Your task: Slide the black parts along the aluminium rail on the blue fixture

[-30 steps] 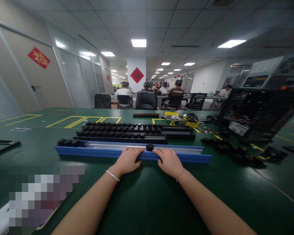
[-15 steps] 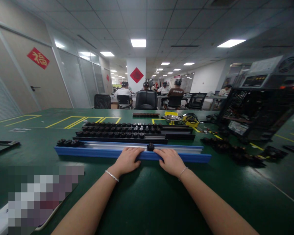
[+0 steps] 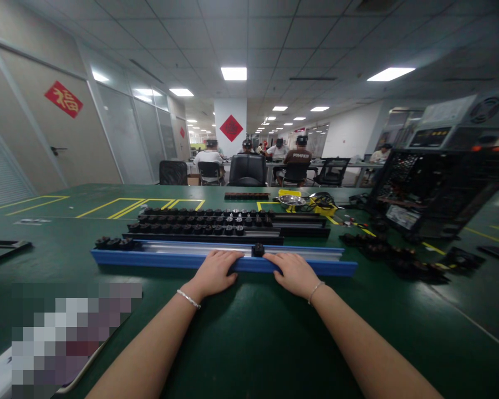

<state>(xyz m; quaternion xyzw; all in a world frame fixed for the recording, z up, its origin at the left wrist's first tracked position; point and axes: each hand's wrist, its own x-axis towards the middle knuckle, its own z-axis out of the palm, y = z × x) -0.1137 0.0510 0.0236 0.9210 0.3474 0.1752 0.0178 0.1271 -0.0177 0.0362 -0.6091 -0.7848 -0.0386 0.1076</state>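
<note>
A long blue channel rail point(image 3: 149, 260) with a silvery inner track lies crosswise on the green table in front of me. My left hand point(image 3: 216, 271) is closed over its near wall, fingers on top and thumb in front. To the right, my right hand point(image 3: 295, 272) grips the same wall, its fingertips beside a small black block point(image 3: 258, 250) in the track. Whether those fingertips touch the block I cannot tell. Several round black parts point(image 3: 114, 243) sit at the rail's left end.
Behind the blue rail lie black rails point(image 3: 208, 239) carrying several black parts. An opened computer case point(image 3: 432, 194) stands at the right, with loose black parts point(image 3: 403, 260) before it. A metal bowl point(image 3: 291, 200) is farther back. A phone point(image 3: 79, 343) lies front left.
The black block has shifted slightly right along the track, and my right hand has moved a little right too. My left hand stays nearly still on the rail.
</note>
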